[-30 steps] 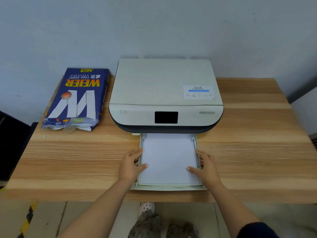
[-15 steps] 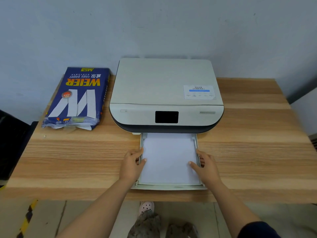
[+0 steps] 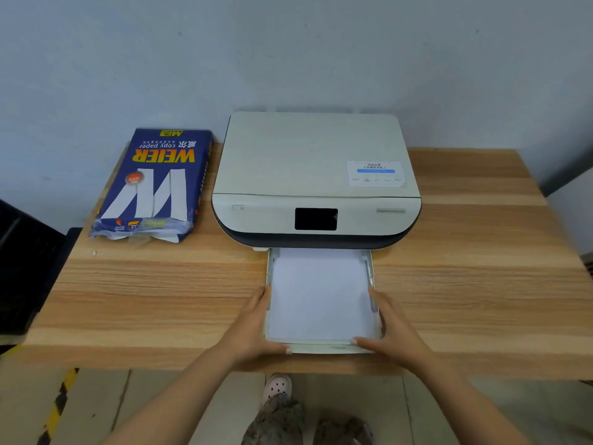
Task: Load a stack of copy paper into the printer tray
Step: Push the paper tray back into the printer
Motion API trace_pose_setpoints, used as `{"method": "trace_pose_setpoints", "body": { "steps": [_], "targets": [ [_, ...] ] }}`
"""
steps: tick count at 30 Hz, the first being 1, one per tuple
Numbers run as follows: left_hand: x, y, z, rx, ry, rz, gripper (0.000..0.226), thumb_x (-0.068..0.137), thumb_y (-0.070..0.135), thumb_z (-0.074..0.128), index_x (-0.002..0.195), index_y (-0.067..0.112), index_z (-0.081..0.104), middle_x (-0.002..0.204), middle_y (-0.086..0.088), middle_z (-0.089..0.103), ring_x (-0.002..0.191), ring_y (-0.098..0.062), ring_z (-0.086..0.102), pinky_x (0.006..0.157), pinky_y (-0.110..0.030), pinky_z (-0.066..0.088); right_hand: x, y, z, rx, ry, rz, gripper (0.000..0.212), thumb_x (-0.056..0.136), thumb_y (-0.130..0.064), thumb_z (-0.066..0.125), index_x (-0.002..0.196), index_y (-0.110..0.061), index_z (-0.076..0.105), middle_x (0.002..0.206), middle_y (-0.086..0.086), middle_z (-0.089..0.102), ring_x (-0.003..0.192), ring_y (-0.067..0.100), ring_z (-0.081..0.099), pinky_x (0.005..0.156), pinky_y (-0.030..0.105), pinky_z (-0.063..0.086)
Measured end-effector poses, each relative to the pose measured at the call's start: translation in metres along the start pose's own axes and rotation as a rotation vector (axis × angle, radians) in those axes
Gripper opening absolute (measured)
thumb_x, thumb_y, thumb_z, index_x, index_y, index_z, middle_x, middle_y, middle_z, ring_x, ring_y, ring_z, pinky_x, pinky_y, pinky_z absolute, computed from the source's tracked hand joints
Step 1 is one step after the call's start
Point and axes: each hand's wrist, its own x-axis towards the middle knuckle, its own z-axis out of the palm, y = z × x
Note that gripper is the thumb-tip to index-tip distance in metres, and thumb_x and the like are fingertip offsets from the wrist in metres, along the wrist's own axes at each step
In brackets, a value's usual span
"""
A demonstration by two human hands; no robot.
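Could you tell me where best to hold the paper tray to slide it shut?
Probably the tray by its two front corners, from the near side: it juts toward you, paper lying flat, and a hand fits each side.

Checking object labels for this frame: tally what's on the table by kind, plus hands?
Printer: 1
Pulled-out paper tray: 1
Loaded paper stack: 1
Opened blue copy paper pack: 1
Hands: 2, left hand and right hand, one at each side of the tray
Total: 6
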Motion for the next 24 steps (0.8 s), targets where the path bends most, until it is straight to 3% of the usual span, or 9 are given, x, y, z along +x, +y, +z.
{"method": "trace_pose_setpoints", "body": {
  "steps": [3, 8, 18, 24],
  "targets": [
    [-0.008, -0.004, 0.006, 0.042, -0.037, 0.023, 0.139, 0.052, 0.059, 0.082, 0.147, 0.028, -0.014, 0.156, 0.012, -0.021, 0.145, -0.012, -0.009, 0.117, -0.035, 0.015, -0.012, 0.005, 0.006, -0.09, -0.091, -0.028, 0.119, 0.056, -0.059, 0.079, 0.147, -0.043, 0.003, 0.159, -0.005, -0.004, 0.147, 0.017, 0.001, 0.116, 0.037, 0.017],
    [-0.007, -0.001, 0.006, 0.023, 0.024, 0.018, 0.133, 0.057, 0.055, 0.082, 0.149, 0.026, -0.01, 0.157, 0.013, -0.015, 0.145, -0.011, -0.002, 0.116, -0.031, 0.016, -0.009, 0.004, 0.006, -0.096, -0.054, -0.022, 0.111, 0.061, -0.046, 0.081, 0.146, -0.042, 0.01, 0.16, -0.001, -0.001, 0.147, 0.017, 0.001, 0.117, 0.034, 0.015],
    [0.005, 0.004, -0.012, 0.039, 0.068, 0.05, 0.126, 0.052, 0.06, 0.081, 0.149, 0.025, 0.009, 0.158, 0.005, 0.015, 0.144, -0.017, 0.013, 0.117, -0.035, 0.017, -0.003, -0.001, 0.0, -0.085, 0.022, -0.028, 0.095, 0.065, -0.046, 0.079, 0.144, -0.036, 0.028, 0.159, 0.001, 0.013, 0.146, 0.017, 0.011, 0.116, 0.032, 0.018],
    [0.008, 0.006, -0.014, -0.039, 0.133, 0.047, 0.108, 0.05, 0.064, 0.077, 0.141, 0.038, 0.025, 0.142, 0.012, 0.044, 0.13, -0.016, 0.04, 0.105, -0.04, 0.04, 0.006, -0.008, -0.001, -0.075, 0.09, -0.007, 0.087, 0.068, -0.04, 0.079, 0.142, -0.032, 0.033, 0.157, 0.003, 0.021, 0.144, 0.02, 0.017, 0.114, 0.03, 0.02]
  ]
}}
